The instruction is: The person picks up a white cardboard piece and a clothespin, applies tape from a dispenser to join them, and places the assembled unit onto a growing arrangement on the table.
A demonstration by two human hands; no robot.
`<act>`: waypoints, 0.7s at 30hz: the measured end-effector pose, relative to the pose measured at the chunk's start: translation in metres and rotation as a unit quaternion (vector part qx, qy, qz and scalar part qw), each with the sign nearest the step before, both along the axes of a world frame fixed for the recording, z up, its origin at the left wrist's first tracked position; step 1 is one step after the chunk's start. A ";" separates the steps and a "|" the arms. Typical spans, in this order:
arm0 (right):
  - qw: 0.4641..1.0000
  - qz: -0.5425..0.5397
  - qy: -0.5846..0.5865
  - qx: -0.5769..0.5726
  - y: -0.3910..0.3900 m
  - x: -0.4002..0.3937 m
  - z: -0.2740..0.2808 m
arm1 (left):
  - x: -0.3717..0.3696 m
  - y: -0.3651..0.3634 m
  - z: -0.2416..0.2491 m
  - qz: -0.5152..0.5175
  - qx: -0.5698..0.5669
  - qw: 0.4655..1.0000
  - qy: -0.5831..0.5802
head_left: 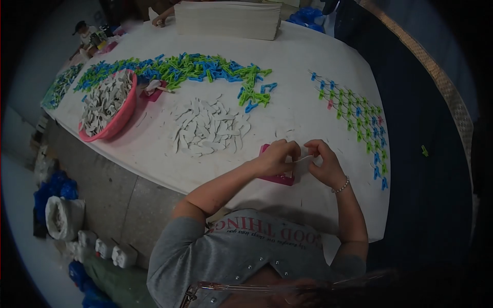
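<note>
Pink block [283,180]: near edge of bench [303,61], beneath the left hand [280,156]. Left grip: pinched on a thin pale strip [303,158]. Right hand [326,167]: curled at the strip's other end; contact cannot be confirmed. Left: loose grey pieces [205,134], unclipped; more fill the pink basin [119,128]. Right: clips in rows [358,111], apparently the completed portion. Far: blue and green clips [205,69], heaped, unused.

Workshop-type premises: white counter [303,56] bearing bulk clips [205,66] and loose pieces [210,126]; sacks [64,218] on bare floor [128,205].
</note>
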State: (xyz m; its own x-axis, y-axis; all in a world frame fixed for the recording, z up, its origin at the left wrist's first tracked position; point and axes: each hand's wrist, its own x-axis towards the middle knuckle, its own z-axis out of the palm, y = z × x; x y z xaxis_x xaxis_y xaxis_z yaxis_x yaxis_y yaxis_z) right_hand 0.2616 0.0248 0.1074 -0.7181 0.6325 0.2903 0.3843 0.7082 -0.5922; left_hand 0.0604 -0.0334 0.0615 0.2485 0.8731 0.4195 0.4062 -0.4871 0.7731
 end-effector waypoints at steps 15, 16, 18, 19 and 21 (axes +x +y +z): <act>0.976 -0.162 -0.143 0.031 0.133 -0.175 -0.062 | -0.047 0.000 -0.012 0.091 -0.012 0.953 -0.287; 0.975 -0.158 -0.154 0.020 0.141 -0.180 -0.069 | -0.047 -0.001 -0.012 0.083 -0.014 0.955 -0.285; 0.974 -0.159 -0.164 0.009 0.144 -0.177 -0.071 | -0.046 -0.002 -0.010 0.077 -0.039 0.952 -0.295; 0.979 -0.152 -0.131 0.021 0.143 -0.172 -0.073 | -0.047 -0.002 -0.011 0.073 -0.039 0.952 -0.295; 0.984 -0.142 -0.102 0.036 0.139 -0.163 -0.068 | -0.049 -0.001 -0.012 0.056 -0.062 0.942 -0.324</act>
State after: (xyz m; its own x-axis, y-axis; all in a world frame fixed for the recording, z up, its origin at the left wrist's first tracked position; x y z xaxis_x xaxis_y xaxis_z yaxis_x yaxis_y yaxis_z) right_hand 0.0984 0.1637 0.0398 -0.5638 0.7988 0.2098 0.6783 0.5928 -0.4342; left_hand 0.0117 -0.0339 0.0498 -0.1203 0.9311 0.3445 -0.1271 -0.3586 0.9248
